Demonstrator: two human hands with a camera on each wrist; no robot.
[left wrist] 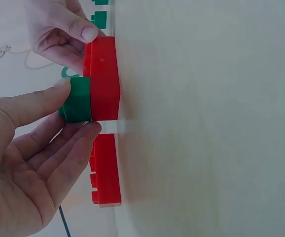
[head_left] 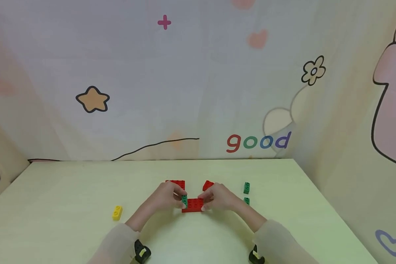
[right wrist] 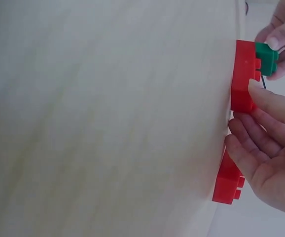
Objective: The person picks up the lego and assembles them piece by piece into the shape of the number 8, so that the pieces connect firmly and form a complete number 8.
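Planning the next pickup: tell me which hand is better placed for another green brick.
Probably the right hand: though it holds a red brick, two loose green bricks lie on its side; the left hand holds a green brick.

Pretty much just "good" can be read
It's printed in multicoloured letters on the backdrop, with a pink plus sign printed higher up.

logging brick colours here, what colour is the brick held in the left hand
Green. The held brick shows best in the left wrist view.
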